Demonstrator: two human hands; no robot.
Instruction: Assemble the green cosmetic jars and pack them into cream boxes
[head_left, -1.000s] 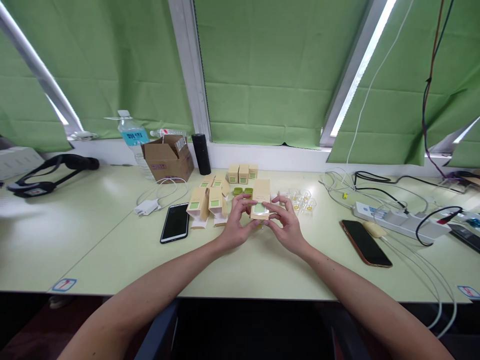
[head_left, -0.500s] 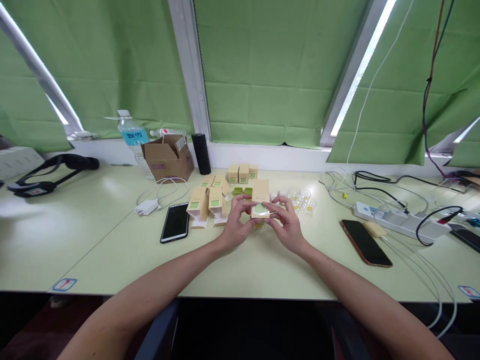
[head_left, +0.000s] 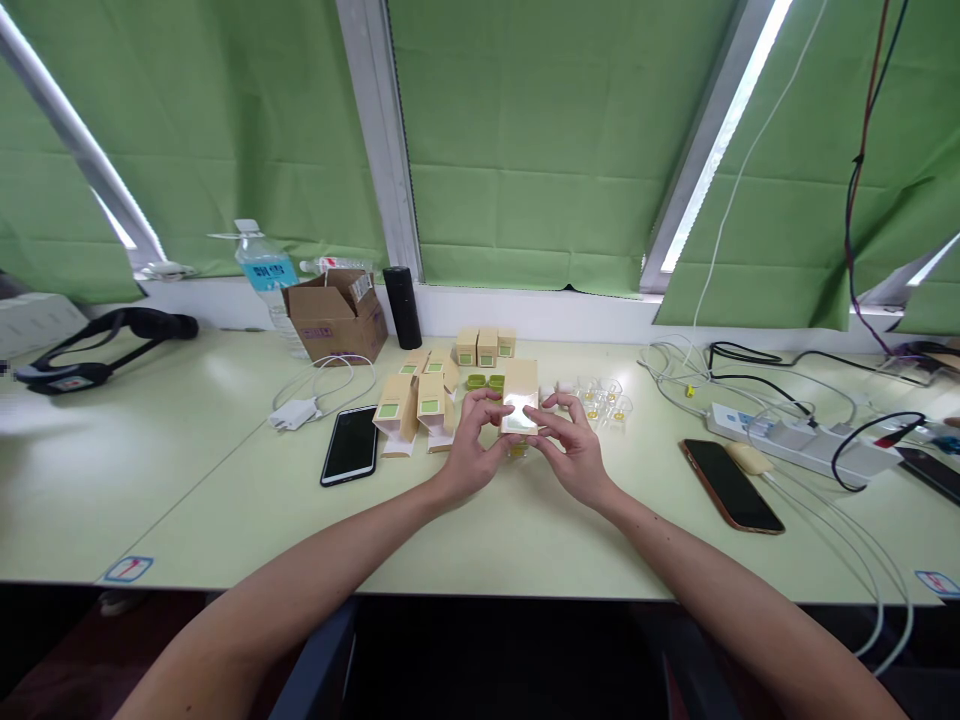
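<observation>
1. the left hand [head_left: 472, 450] is closed on the left side of a small tan carton [head_left: 520, 382], fingers bent over its near face and thumb below.
2. the right hand [head_left: 576, 455] grips the same carton from the right side, its fingertips on the near face and its thumb at the lower edge.
3. the carton is between the two hands, tilted, its near face catching a bright glare; whether it touches the table [head_left: 465, 550] i cannot tell.
4. a small yellowish item [head_left: 518, 451] shows just under the carton, between the thumbs, mostly hidden.
5. green pieces [head_left: 486, 382] lie just beyond the left hand, and clear cups [head_left: 604, 400] with yellow in them stand near the right hand.
6. to the left of the left hand are open tan boxes [head_left: 431, 393], with a dark-screened phone [head_left: 350, 447] just beside them.
7. three closed tan boxes [head_left: 487, 348] stand in a row farther back.
8. well to the right, another phone [head_left: 730, 486] lies near a white power strip [head_left: 799, 440].
</observation>
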